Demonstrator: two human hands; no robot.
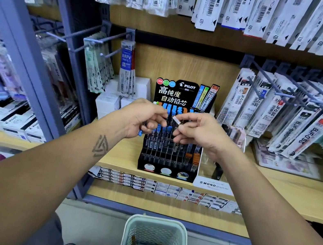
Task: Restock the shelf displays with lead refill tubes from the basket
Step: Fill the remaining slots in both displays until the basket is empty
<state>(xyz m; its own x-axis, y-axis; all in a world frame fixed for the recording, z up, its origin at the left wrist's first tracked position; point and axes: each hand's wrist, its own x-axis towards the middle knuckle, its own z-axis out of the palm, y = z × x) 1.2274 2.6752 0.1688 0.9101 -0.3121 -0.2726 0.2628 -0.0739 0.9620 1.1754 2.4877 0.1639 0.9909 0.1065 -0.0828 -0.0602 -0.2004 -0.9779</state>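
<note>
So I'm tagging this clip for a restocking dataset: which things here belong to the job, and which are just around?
Part of the job:
- left hand holding blue-capped tubes
- right hand pinching a white-capped tube
- Pilot lead display
- basket on the floor

Just around:
- hanging refill packs
- white boxes
- Mono stand

shelf and basket layout
display stand (168, 164) on shelf (273, 191); hanging refill packs (267, 106) right; basket (155, 244) on floor before it.

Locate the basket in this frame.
The pale mesh basket sits on the floor at bottom centre of the head view, below the shelf's black Pilot display, between the person's forearms.
</note>
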